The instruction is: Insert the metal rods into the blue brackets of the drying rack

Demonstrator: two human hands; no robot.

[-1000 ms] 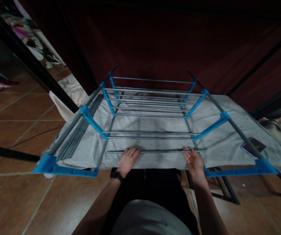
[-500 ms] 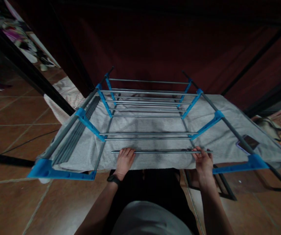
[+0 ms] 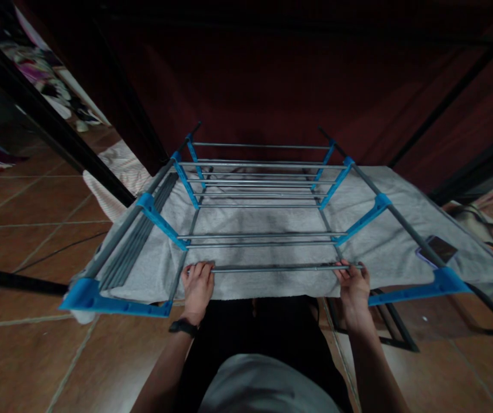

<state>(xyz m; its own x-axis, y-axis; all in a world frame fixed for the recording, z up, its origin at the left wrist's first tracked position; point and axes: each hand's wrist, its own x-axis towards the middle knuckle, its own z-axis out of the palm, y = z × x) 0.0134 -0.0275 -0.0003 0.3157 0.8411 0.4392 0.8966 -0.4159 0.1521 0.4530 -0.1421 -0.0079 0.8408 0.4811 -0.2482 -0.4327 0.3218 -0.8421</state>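
Observation:
A thin grey metal rod (image 3: 272, 268) lies level across the near part of a rack frame (image 3: 169, 228) made of grey tubes and blue plastic brackets. My left hand (image 3: 198, 285) is closed over the rod's left end. Near the other end, the fingers of my right hand (image 3: 352, 282) pinch the rod, its tip showing just past them. Several similar rods span the brackets farther back. The near left bracket (image 3: 113, 301) and near right bracket (image 3: 418, 289) have no rod joining them.
Several loose grey tubes (image 3: 139, 229) lie along the left side on a grey cloth (image 3: 255, 221). A phone (image 3: 438, 250) rests at the right under a frame tube. Dark red panels (image 3: 263, 86) stand behind, and tiled floor (image 3: 27, 355) shows below.
The rod has shifted to the left. My left hand has slid left to its end, and my right hand has moved slightly left while keeping its pinch.

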